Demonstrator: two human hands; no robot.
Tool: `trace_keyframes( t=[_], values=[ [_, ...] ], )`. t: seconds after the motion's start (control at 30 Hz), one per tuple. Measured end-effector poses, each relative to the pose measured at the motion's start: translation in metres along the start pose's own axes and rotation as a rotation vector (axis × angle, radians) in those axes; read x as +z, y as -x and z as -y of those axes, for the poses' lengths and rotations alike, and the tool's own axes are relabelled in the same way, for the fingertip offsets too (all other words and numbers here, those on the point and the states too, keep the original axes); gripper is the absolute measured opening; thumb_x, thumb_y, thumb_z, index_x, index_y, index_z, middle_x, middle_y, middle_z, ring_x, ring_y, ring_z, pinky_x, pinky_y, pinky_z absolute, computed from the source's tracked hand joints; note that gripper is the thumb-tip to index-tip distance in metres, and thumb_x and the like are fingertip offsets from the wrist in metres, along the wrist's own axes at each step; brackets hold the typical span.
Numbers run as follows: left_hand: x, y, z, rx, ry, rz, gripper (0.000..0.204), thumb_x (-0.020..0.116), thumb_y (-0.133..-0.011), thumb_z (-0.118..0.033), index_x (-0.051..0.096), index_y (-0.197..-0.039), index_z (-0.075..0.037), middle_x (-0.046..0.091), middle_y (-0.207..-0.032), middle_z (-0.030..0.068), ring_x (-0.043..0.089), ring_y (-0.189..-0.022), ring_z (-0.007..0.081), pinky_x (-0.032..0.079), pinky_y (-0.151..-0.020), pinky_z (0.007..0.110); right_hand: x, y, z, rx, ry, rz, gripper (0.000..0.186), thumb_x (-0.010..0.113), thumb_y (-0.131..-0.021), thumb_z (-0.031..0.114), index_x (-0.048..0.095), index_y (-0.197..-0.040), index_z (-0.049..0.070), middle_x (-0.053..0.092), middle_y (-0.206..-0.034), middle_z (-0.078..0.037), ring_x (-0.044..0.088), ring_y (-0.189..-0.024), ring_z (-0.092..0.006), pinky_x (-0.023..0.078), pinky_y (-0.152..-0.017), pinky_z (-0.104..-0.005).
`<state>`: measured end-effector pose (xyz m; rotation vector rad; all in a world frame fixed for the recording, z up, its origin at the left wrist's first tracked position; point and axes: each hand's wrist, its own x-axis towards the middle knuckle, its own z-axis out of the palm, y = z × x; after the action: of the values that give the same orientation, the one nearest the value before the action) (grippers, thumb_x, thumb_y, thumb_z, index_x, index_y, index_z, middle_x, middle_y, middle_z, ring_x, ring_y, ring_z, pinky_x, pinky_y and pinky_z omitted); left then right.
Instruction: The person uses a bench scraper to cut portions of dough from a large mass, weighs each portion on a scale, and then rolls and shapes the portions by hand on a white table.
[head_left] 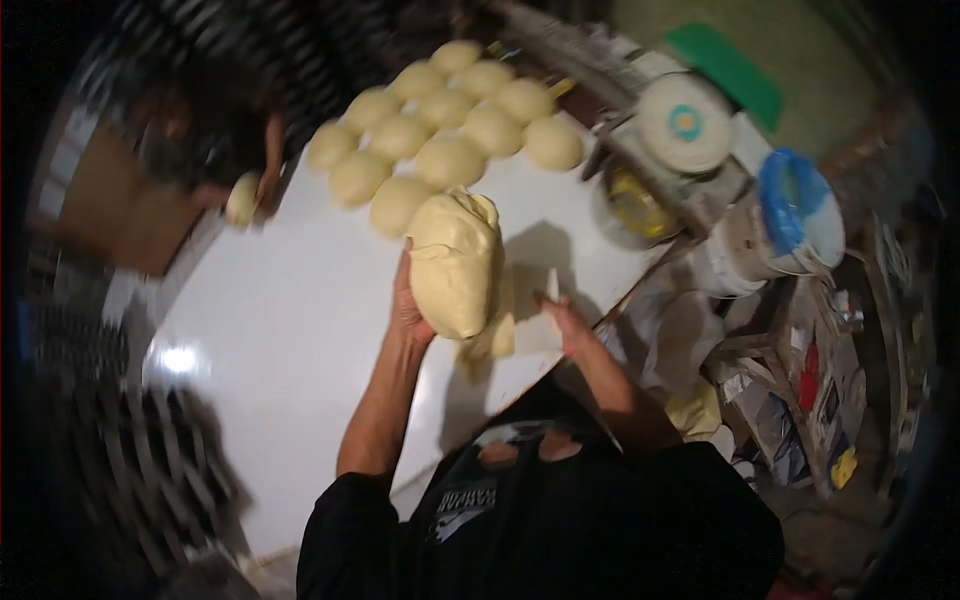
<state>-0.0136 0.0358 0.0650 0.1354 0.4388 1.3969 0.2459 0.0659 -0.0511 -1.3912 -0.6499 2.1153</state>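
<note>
My left hand (pixel 408 305) holds up a large, folded lump of pale yellow dough (pixel 455 265) over the white table, its fingers mostly hidden behind the dough. To the right, close to the table edge, my right hand (pixel 563 318) is closed on a thin, pale, flat scraper (pixel 551 284), partly blurred. Below the lump, a smear of yellow dough (pixel 492 343) lies on the tabletop. Beyond it, several smooth round dough balls (pixel 450 160) sit grouped at the far end of the table.
The white table (pixel 290 350) stretches out to the left. A co-worker's hand (pixel 268 190) at the far left is by a small dough piece (pixel 242 200). At right stand a round-topped scale (pixel 685 122), a metal bowl (pixel 640 205) and a bucket (pixel 735 255) with a blue plastic bag (pixel 790 195).
</note>
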Motion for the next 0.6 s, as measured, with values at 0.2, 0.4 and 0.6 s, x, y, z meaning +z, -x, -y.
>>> trace_keyframes(
  t=[0.2, 0.4, 0.6],
  values=[
    [0.217, -0.204, -0.005, -0.08, -0.447, 0.296, 0.056, 0.055, -0.104, -0.045, 0.051, -0.144, -0.006, 0.062, -0.138, 0.016, 0.066, -0.12, 0.031, 0.056, -0.101, 0.049, -0.109, -0.002, 0.033, -0.173, 0.074, 0.096, 0.054, 0.073, -0.094, 0.043, 0.066, -0.124, -0.002, 0.071, -0.108, -0.009, 0.07, -0.094, -0.0194, 0.056, -0.085, -0.0344],
    [0.383, -0.397, 0.093, -0.201, -0.493, 0.599, 0.042, 0.073, -0.097, -0.027, 0.056, -0.124, -0.001, 0.068, -0.111, 0.0157, 0.073, -0.092, 0.0283, 0.065, -0.074, 0.046, -0.18, 0.008, 0.05, -0.209, -0.097, -0.036, 0.045, 0.076, -0.094, 0.031, 0.065, -0.129, 0.006, 0.069, -0.119, -0.005, 0.066, -0.109, -0.0186, 0.052, -0.096, -0.038],
    [0.399, -0.484, 0.145, 0.041, -1.074, 0.381, 0.063, 0.059, -0.099, -0.05, 0.053, -0.134, 0.002, 0.065, -0.124, 0.0221, 0.066, -0.112, 0.0336, 0.053, -0.098, 0.046, -0.183, 0.002, 0.077, -0.183, -0.066, -0.078, 0.044, 0.077, -0.093, 0.033, 0.066, -0.127, 0.006, 0.07, -0.113, -0.004, 0.066, -0.101, -0.0173, 0.052, -0.09, -0.0368]
  ],
)
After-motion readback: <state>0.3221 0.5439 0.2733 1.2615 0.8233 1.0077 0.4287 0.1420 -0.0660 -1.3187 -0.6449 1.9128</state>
